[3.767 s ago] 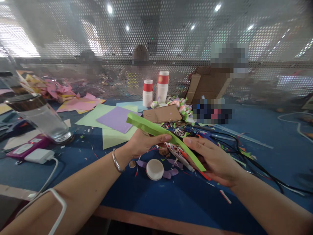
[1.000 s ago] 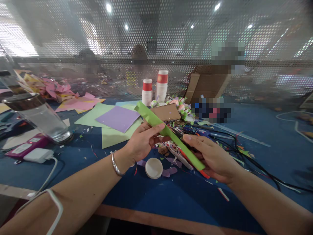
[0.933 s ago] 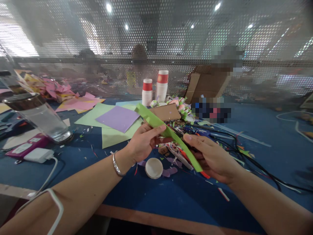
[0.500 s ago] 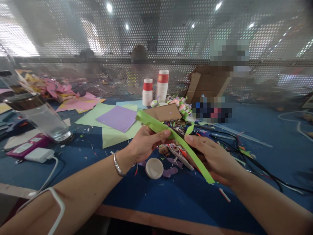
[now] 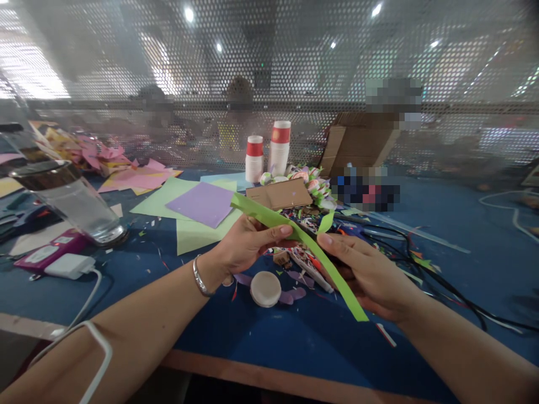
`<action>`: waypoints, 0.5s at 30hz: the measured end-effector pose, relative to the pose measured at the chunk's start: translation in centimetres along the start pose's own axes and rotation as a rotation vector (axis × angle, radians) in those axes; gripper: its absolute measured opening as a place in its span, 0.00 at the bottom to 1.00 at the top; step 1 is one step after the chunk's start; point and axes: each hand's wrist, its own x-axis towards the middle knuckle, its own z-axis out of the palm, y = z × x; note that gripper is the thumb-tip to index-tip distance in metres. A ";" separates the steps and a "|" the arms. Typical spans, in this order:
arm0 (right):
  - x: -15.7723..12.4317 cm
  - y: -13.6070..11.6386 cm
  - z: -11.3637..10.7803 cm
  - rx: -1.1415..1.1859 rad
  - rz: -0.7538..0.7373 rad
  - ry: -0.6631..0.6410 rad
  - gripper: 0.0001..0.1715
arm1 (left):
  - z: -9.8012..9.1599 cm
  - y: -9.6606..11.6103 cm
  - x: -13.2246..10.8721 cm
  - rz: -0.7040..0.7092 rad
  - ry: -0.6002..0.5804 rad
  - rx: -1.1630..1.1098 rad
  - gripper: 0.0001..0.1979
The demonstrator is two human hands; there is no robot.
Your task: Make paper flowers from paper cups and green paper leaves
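My left hand (image 5: 244, 244) pinches a long green paper strip (image 5: 269, 216) between thumb and fingers, above the blue table. My right hand (image 5: 370, 275) is curled shut at the strip's middle, around a dark, mostly hidden tool that looks like scissors. The strip's narrow lower end hangs down across my right fingers. A small green sliver (image 5: 326, 221) curls up beside my right thumb. A silver bangle (image 5: 201, 278) sits on my left wrist.
A white round lid (image 5: 265, 289) and purple scraps lie under my hands. Behind are a cardboard piece (image 5: 280, 193), paper flowers, two red-and-white cup stacks (image 5: 280, 146) and coloured sheets (image 5: 204, 203). A glass jar (image 5: 71, 202) and white charger (image 5: 69, 265) stand left; black cables (image 5: 429, 275) run right.
The strip's far end dropped lower and flatter in my left hand. Its lower end now hangs further down past my right hand. A green sliver has sprung up by my right thumb.
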 end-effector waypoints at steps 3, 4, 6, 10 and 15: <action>-0.1 0.1 0.0 -0.009 0.003 0.010 0.31 | -0.1 0.0 0.0 -0.004 0.000 0.006 0.13; -0.1 0.1 0.0 -0.011 0.000 0.009 0.30 | -0.1 0.0 0.0 -0.006 0.000 0.006 0.13; -0.1 0.2 0.0 -0.016 -0.010 0.001 0.29 | 0.0 0.0 0.0 -0.010 -0.002 0.001 0.13; 0.0 0.1 0.0 -0.025 -0.024 -0.038 0.29 | 0.0 0.1 -0.1 -0.026 -0.015 -0.008 0.12; 0.1 -0.1 0.2 -0.016 -0.040 -0.074 0.30 | 0.2 -0.1 0.0 -0.021 -0.004 0.001 0.13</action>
